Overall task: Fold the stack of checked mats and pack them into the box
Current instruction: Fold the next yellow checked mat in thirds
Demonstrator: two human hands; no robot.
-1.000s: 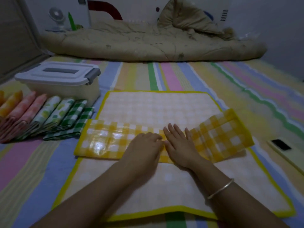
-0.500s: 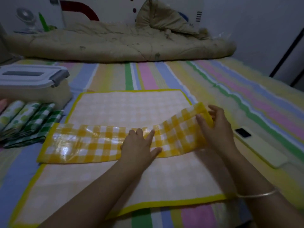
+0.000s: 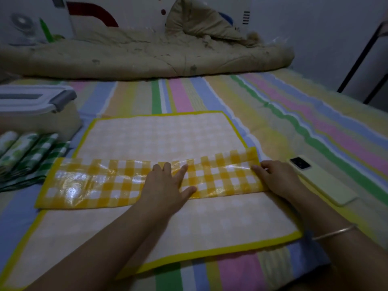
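A yellow checked mat (image 3: 100, 183), folded into a long glossy strip, lies across a larger unfolded mat (image 3: 159, 135) with a pale face and yellow border. My left hand (image 3: 168, 185) presses flat on the strip's middle with fingers spread. My right hand (image 3: 277, 179) holds the strip's right end, fingers curled at its edge. Folded green and leaf-print mats (image 3: 27, 156) lie in a row at the left. The box (image 3: 39, 114), with a closed white lid and grey latch, stands behind them.
A pale green phone (image 3: 321, 179) lies on the striped sheet just right of my right hand. A rumpled beige quilt (image 3: 147, 57) runs along the back. A small fan (image 3: 23, 26) stands at the far left corner.
The strip's raised right end has come down flat onto the mat. My right hand moved with it to the strip's right edge. My left hand stays pressing on the middle.
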